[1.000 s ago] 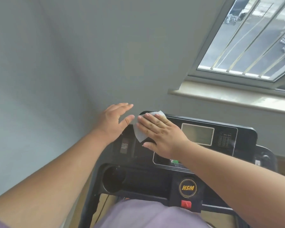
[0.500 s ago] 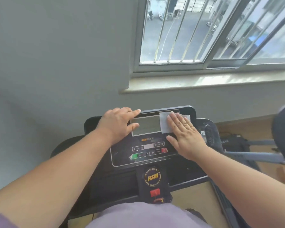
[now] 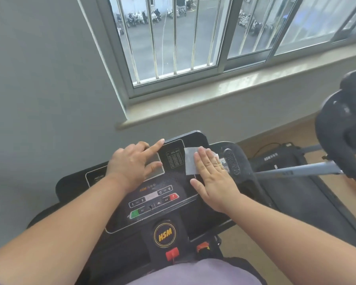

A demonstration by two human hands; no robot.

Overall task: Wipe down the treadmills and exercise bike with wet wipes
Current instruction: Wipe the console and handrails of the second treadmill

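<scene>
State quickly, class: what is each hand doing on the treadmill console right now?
Left hand: open, resting on the console display, holding nothing.
Right hand: open, flat fingers pressing the wet wipe onto the console.

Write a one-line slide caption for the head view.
Right hand presses a wet wipe flat on the HSM treadmill console while the left hand rests on its display.

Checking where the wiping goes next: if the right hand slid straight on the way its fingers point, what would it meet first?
Probably the console's top edge just past the wet wipe under the right hand, then the wall below the windowsill; depth is unclear.
</scene>
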